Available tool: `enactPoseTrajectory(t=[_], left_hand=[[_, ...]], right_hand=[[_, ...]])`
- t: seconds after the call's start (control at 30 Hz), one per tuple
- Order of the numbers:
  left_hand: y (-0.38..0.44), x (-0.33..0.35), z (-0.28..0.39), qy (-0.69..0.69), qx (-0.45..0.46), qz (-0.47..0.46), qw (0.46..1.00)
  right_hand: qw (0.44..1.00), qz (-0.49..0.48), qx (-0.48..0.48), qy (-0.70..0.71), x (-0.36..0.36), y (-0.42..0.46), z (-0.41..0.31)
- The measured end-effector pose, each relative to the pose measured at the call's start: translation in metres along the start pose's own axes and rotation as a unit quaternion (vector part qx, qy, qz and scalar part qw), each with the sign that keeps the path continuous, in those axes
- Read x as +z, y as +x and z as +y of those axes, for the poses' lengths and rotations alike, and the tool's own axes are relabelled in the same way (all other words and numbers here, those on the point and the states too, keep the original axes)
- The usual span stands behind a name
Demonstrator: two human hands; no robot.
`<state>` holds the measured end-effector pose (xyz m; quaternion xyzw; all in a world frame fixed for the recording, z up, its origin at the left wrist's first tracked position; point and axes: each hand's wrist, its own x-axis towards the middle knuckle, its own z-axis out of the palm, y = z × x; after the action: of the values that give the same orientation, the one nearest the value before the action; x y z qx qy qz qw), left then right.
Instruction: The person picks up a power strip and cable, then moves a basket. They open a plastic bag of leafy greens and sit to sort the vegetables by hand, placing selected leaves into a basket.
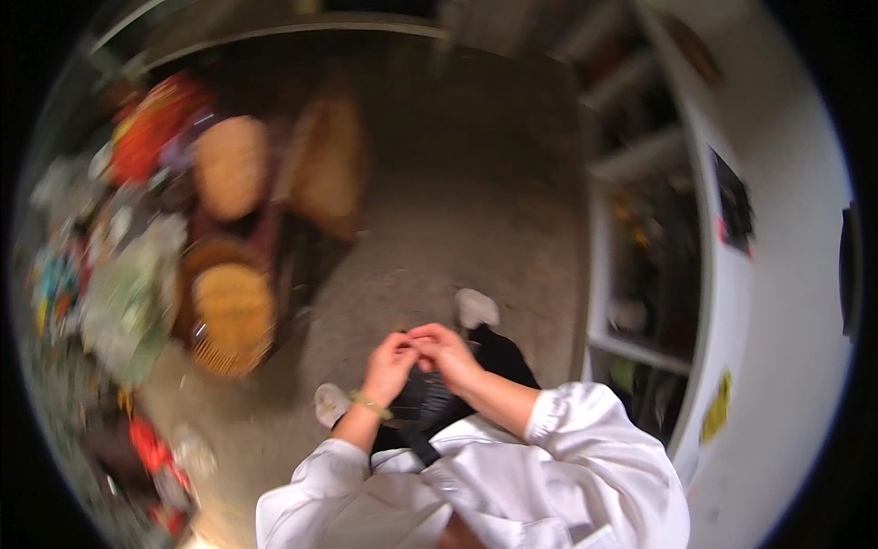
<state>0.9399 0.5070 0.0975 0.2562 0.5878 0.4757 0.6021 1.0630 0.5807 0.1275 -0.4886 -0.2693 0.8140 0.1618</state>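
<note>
My left hand [391, 364] and my right hand [444, 351] meet in front of my waist, fingertips touching. The fingers are bent, and blur hides whether anything small lies between them. A pale green bangle [371, 405] circles my left wrist. Just below the hands a black item with light lettering [431, 398] lies against my black trousers, and a dark strap [418, 445] runs up from it over my white top [501, 480].
At left stand a round yellow-brown wicker piece [233, 319], an orange-tan oval thing [232, 168] and a brown panel [329, 165]. Beyond them are a pale green plastic bag [134, 295] and a red bundle [161, 130]. White shelving [600, 274] holds dark items at right.
</note>
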Motion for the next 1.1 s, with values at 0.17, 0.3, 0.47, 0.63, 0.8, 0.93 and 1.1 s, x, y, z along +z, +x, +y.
enactPoseTrajectory(t=[0.17,0.3,0.47,0.63,0.8,0.93,1.1], left_hand=[[-0.063,-0.042,0.028,-0.055,0.052,0.117,0.990],[-0.103,-0.074,0.001,-0.053,0.098,0.222,0.969],[-0.156,-0.116,-0.036,-0.133,0.089,0.206,0.965],[-0.226,-0.176,-0.029,-0.113,0.112,0.207,0.965],[-0.266,-0.210,-0.017,-0.046,0.096,0.344,0.933],[-0.270,-0.178,-0.021,-0.073,0.096,0.374,0.920],[-0.240,-0.085,-0.050,-0.166,0.093,0.271,0.944]], right_hand=[[0.987,-0.122,0.040,-0.099,0.078,-0.012,-0.010],[0.964,-0.184,0.056,-0.182,0.136,-0.021,0.008],[0.950,-0.174,0.066,-0.249,0.186,-0.053,0.064],[0.943,-0.193,0.104,-0.251,0.231,-0.109,0.110],[0.899,-0.296,0.117,-0.301,0.250,-0.131,0.124],[0.877,-0.344,0.109,-0.318,0.228,-0.143,0.108],[0.889,-0.300,0.088,-0.334,0.151,-0.155,0.068]])
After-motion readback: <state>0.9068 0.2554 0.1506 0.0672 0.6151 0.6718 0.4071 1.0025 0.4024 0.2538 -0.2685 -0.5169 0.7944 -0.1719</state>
